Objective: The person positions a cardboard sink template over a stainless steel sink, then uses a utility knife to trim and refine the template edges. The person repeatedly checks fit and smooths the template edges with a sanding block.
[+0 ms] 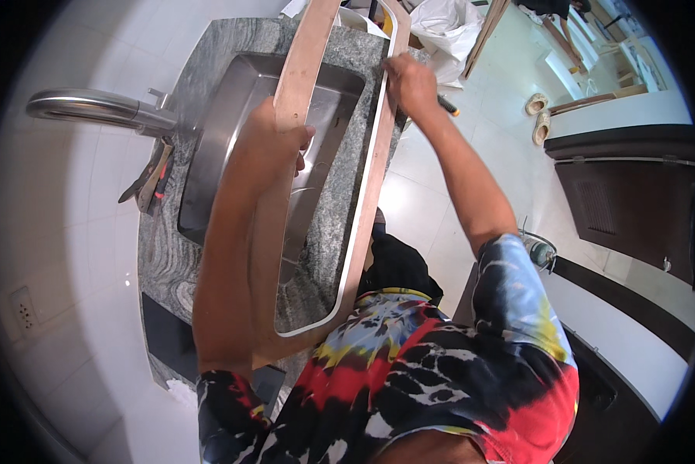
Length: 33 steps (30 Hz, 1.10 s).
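Note:
A long wooden frame (372,178) with rounded inner corners and a white inner edge lies slanted over the sink, its near end close to my shirt. My left hand (274,143) grips the left rail, fingers curled round its inner side. On the right rail, toward the far end, my right hand (411,81) is closed with its fingertips at the white inner edge. Whether something small is pinched there is hidden. Through the frame's opening show the steel sink (243,85) and the grey stone countertop (333,240).
A curved faucet (92,100) stands left of the sink, with hand tools (155,178) below it. White bags (444,31) lie beyond the counter. Right of it are a dark cabinet panel (633,201), a pair of clogs (541,127) and another person (544,6) far off.

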Each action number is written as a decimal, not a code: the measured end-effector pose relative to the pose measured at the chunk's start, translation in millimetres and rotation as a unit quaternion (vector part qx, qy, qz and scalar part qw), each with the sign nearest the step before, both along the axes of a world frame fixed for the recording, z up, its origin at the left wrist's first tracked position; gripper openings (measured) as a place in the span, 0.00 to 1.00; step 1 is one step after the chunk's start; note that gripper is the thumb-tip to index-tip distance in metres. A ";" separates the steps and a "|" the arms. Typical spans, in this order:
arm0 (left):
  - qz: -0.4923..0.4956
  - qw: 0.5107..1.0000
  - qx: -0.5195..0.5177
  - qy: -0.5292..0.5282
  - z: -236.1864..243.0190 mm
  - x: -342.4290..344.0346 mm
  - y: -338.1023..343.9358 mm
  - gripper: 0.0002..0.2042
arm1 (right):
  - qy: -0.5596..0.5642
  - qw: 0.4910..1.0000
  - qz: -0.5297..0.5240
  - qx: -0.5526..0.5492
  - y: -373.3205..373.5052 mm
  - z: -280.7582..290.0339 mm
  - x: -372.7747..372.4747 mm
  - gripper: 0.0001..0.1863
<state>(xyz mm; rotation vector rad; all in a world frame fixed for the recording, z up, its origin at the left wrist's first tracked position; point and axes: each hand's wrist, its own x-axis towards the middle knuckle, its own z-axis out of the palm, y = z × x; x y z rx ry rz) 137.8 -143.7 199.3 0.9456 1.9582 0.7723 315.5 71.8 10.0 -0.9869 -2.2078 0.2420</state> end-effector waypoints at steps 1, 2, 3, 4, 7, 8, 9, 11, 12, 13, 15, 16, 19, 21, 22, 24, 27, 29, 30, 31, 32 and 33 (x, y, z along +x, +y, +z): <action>0.006 1.000 0.005 -0.009 -2.6 -2.0 -1.2 0.13 | -0.012 1.000 -0.002 -0.006 -17.2 2.0 2.4 0.06; 0.006 1.000 0.020 -0.017 -4.1 -4.2 -3.0 0.14 | -0.003 1.000 0.004 -0.009 -37.4 4.2 3.4 0.05; 0.002 0.999 0.033 -0.026 -8.3 -5.1 -2.5 0.14 | 0.005 1.000 0.007 -0.014 -59.6 4.5 8.2 0.04; 0.002 0.998 0.045 -0.036 -10.2 -5.8 -4.3 0.14 | 0.013 1.000 0.017 -0.012 -86.0 6.7 11.9 0.05; 0.008 0.998 0.026 -0.050 -11.4 -13.7 -4.9 0.15 | 0.015 0.999 0.042 -0.025 -172.3 12.2 26.1 0.08; 0.004 0.997 0.035 -0.064 -14.4 -16.4 -5.0 0.15 | 0.016 0.998 0.049 -0.045 -207.2 15.9 32.2 0.10; 0.000 0.996 0.043 -0.078 -17.6 -19.0 -5.5 0.15 | 0.016 0.996 0.058 -0.065 -231.0 19.5 36.6 0.11; -0.002 0.995 0.047 -0.084 -21.0 -20.8 -4.8 0.15 | 0.046 0.994 0.060 -0.077 -240.2 20.0 39.7 0.12; -0.002 0.996 0.042 -0.077 -20.1 -19.1 -2.9 0.15 | 0.060 0.993 0.058 -0.084 -241.8 19.3 41.2 0.13; 0.001 0.997 0.037 -0.067 -16.5 -18.1 -1.4 0.15 | 0.074 0.994 0.058 -0.062 -223.4 14.2 36.2 0.12; 0.009 0.997 0.039 -0.058 -12.4 -13.3 -4.1 0.15 | -0.034 0.996 0.014 -0.086 -160.1 6.2 24.8 0.09; 0.009 0.998 0.038 -0.055 -9.5 -9.8 -2.7 0.14 | -0.006 0.997 -0.012 -0.075 -119.7 -2.8 16.0 0.08; 0.002 1.000 -0.018 0.006 -0.8 -2.7 3.4 0.13 | -0.012 0.999 -0.043 0.023 3.0 -5.6 -0.9 0.09; -0.004 1.000 -0.011 0.007 -4.2 -4.6 2.3 0.13 | -0.003 0.998 -0.058 0.037 52.1 0.1 -10.0 0.08; -0.002 1.000 -0.004 0.008 -4.4 -6.7 0.1 0.13 | 0.004 0.998 -0.047 0.051 56.7 -1.6 -13.8 0.08; 0.011 1.000 0.004 -0.011 -7.0 -8.2 -2.3 0.14 | 0.016 0.997 -0.026 0.077 56.2 -5.3 -18.2 0.08; 0.005 0.998 0.028 -0.051 -21.8 -22.4 -1.9 0.15 | -0.010 0.999 -0.012 0.044 -12.1 -4.5 -4.2 0.07; -0.008 0.999 0.026 -0.047 -22.9 -26.2 -6.9 0.15 | 0.002 1.000 0.006 0.018 -82.8 2.8 3.0 0.07; -0.017 0.999 0.023 -0.032 -20.6 -25.7 -4.0 0.15 | -0.002 1.000 0.014 0.009 -114.9 5.2 10.1 0.06; -0.021 0.999 0.020 -0.016 -17.9 -25.7 -3.6 0.16 | -0.004 1.000 0.026 -0.001 -149.0 8.0 16.0 0.06; -0.028 0.999 0.025 -0.028 -22.0 -30.3 -5.3 0.16 | -0.015 0.999 0.038 -0.014 -183.3 9.7 20.9 0.06; -0.022 0.999 0.026 -0.033 -29.0 -33.6 -6.3 0.16 | -0.026 0.998 0.045 -0.025 -218.1 13.4 29.5 0.06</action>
